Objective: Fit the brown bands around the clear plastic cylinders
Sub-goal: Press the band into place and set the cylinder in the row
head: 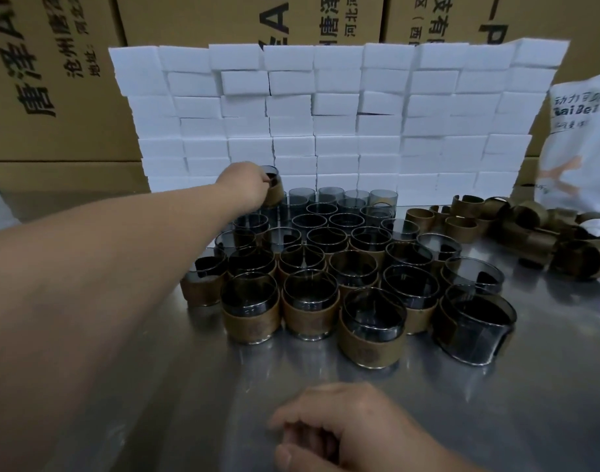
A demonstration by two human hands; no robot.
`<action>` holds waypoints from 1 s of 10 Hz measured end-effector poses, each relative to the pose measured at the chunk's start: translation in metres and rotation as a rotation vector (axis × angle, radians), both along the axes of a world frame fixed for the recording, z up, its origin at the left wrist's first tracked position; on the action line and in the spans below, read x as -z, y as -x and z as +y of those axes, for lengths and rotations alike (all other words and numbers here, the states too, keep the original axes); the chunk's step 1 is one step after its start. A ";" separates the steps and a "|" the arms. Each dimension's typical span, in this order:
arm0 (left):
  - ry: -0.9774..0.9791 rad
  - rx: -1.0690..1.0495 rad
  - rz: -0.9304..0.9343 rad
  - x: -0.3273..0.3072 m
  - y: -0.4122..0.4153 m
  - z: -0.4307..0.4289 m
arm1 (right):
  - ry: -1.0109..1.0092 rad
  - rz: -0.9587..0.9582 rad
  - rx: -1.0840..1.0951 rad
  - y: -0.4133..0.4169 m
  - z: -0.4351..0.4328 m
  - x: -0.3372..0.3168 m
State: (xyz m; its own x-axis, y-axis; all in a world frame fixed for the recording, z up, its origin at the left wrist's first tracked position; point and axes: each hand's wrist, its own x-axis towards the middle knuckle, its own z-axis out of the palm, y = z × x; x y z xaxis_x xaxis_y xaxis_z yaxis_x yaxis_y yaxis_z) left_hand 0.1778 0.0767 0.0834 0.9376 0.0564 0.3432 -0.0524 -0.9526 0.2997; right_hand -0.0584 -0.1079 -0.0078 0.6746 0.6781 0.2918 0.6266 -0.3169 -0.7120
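Head view: the left hand [246,185] is reaching out over the far left corner of the group and gripping one clear cylinder [271,173], the fingers [265,180] curling round its upper wall and over its rim. This cylinder is sitting raised above its neighbours, just in front of the white blocks. Its open mouth is pointing up and its long axis is standing near upright, leaning a little. A brown band [277,195] is wrapping its lower half.

The group of cylinders [309,311] is standing packed together at the middle of the steel worktop [496,386], all with mouths facing up and axes upright. The near rows are wearing brown bands round their lower walls, while several at the far edge of the group are showing bare grey-clear walls.

The loose brown bands [526,229] are lying in a heap toward the far right of the worktop, most on their sides with their openings facing sideways.

The right hand [339,427] is resting on the near edge of the worktop, its fingers loosely curling under and holding nothing.

White blocks [326,107] are standing stacked like a wall along the far edge, with cardboard boxes [53,80] behind and a white bag [581,148] at the far right.
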 end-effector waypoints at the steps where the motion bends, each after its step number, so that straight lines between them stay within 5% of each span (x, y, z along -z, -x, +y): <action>1: -0.135 0.080 0.069 0.007 -0.005 -0.018 | 0.012 -0.047 -0.030 -0.001 -0.001 0.001; 5: -0.338 0.094 0.261 0.021 -0.008 -0.017 | 0.013 -0.064 -0.046 -0.003 -0.001 -0.004; 10: -0.449 0.264 0.422 0.011 -0.009 -0.063 | 0.193 0.152 -0.024 -0.007 0.005 -0.007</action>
